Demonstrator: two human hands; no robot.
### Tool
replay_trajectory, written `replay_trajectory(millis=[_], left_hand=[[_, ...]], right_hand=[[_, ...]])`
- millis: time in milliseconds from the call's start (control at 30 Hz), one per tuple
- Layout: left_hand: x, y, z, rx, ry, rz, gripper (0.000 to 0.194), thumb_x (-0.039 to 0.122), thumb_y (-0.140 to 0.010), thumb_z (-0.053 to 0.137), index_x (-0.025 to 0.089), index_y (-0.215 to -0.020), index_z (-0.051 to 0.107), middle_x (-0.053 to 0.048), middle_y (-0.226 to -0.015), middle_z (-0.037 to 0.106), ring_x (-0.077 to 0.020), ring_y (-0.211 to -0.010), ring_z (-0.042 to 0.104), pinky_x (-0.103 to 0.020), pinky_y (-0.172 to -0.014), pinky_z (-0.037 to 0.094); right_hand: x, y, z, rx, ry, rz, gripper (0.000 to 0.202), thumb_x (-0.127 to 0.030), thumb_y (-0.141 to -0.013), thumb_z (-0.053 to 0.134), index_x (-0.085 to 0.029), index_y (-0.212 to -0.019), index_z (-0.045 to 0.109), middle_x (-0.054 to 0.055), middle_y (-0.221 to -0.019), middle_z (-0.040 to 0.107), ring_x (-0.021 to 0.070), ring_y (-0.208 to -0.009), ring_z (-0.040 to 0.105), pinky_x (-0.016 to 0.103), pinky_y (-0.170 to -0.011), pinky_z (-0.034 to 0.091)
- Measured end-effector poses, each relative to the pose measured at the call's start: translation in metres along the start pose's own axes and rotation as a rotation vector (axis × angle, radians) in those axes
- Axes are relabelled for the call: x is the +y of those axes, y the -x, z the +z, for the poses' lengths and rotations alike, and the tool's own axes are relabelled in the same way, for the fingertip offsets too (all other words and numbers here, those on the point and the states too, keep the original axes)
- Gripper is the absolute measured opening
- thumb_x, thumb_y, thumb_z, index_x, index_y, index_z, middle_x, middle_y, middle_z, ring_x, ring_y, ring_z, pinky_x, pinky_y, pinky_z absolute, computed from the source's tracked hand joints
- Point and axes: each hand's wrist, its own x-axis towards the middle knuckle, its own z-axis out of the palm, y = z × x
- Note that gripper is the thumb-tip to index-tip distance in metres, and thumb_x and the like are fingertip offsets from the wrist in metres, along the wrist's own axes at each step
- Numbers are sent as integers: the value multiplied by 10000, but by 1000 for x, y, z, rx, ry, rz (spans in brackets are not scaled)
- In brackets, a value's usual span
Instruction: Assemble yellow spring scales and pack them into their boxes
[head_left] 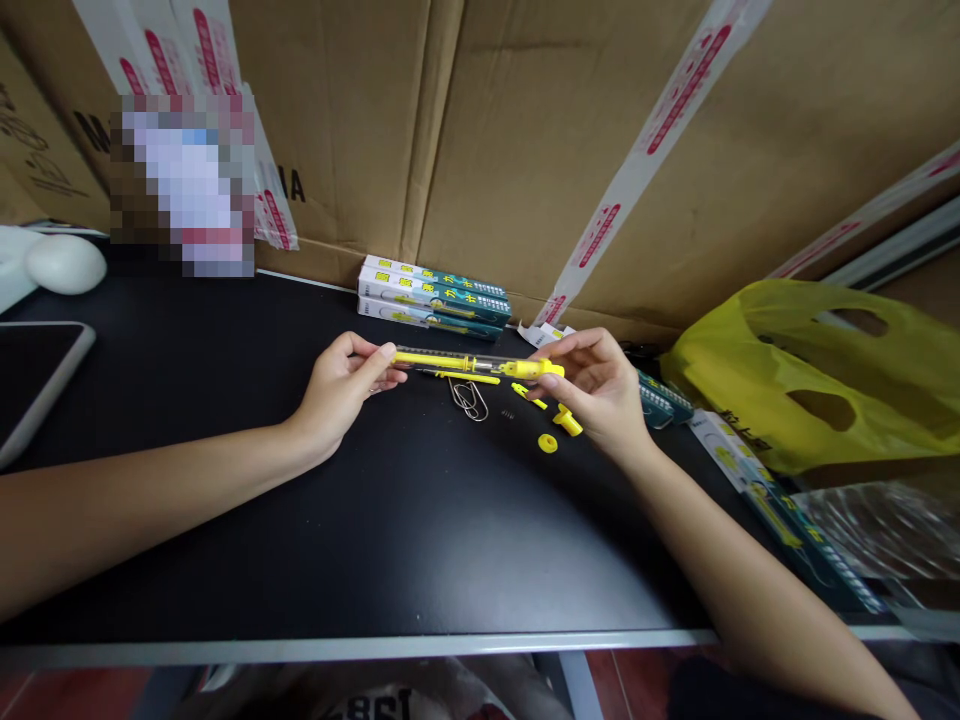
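Clear tube with a yellow rod inside, held level above the bench at the centre of the frame. Gripped at one end between thumb and fingers of the left hand, and by a yellow fitting at the other in the right hand. Lying just below: wire hooks, a yellow ring, a yellow cap. At upper centre, stacked boxes; at right, a yellow bag.
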Motion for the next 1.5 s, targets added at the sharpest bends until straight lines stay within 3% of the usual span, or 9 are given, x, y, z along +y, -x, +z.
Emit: replay_trajectory(millis=[233, 467, 600, 733, 1000, 1300, 1500], left_hand=[[1, 0, 0, 16, 16, -6, 248, 309, -774, 703, 176, -769, 494, -10, -708, 686, -130, -707, 683, -303, -779, 546], [3, 0, 0, 30, 40, -11, 229, 288, -772, 706, 178, -867, 529, -1, -711, 675, -125, -693, 676, -287, -771, 544], [2, 0, -1, -4, 28, -18, 303, 309, -776, 700, 171, -1026, 598, -16, -771, 685, -126, -726, 675, -274, -779, 543], [0, -2, -3, -39, 9, -9, 281, 356, -759, 712, 156, -947, 659, -24, -805, 683, -121, -743, 668, -259, -786, 540], [-1, -4, -4, -30, 13, -4, 228, 335, -762, 717, 155, -877, 638, -25, -777, 695, -113, -724, 665, -244, -757, 536], [-1, -3, -2, -4, 19, -26, 201, 334, -801, 674, 159, -889, 626, -25, -769, 687, -120, -724, 668, -268, -772, 540], [0, -2, -1, -19, 0, 6, 200, 312, -787, 690, 157, -894, 622, -18, -774, 678, -115, -726, 667, -247, -757, 537]], right_hand=[[-5, -2, -13, -116, 108, -59, 297, -307, -676, 803, -242, -864, 582, 18, -874, 584, 157, -815, 588, 287, -696, 571], [-7, -1, -16, -189, 223, -43, 269, -304, -699, 780, -220, -882, 602, 32, -897, 625, 173, -813, 624, 350, -764, 579], [-5, -1, -14, -177, 230, -32, 241, -323, -701, 779, -217, -843, 617, 34, -866, 635, 165, -773, 631, 340, -731, 588], [0, -1, -10, -118, 169, -38, 247, -348, -688, 788, -219, -810, 616, 41, -870, 643, 175, -802, 635, 326, -698, 589], [6, 2, -4, -37, 124, -57, 257, -347, -679, 796, -225, -832, 630, 44, -921, 621, 178, -870, 625, 326, -749, 575], [4, 4, -3, -86, 181, -96, 254, -338, -721, 762, -236, -884, 596, 36, -930, 605, 178, -866, 621, 332, -763, 570], [10, 0, -6, -96, 121, 23, 260, -391, -754, 735, -231, -899, 591, 24, -820, 653, 161, -723, 645, 310, -678, 567]])
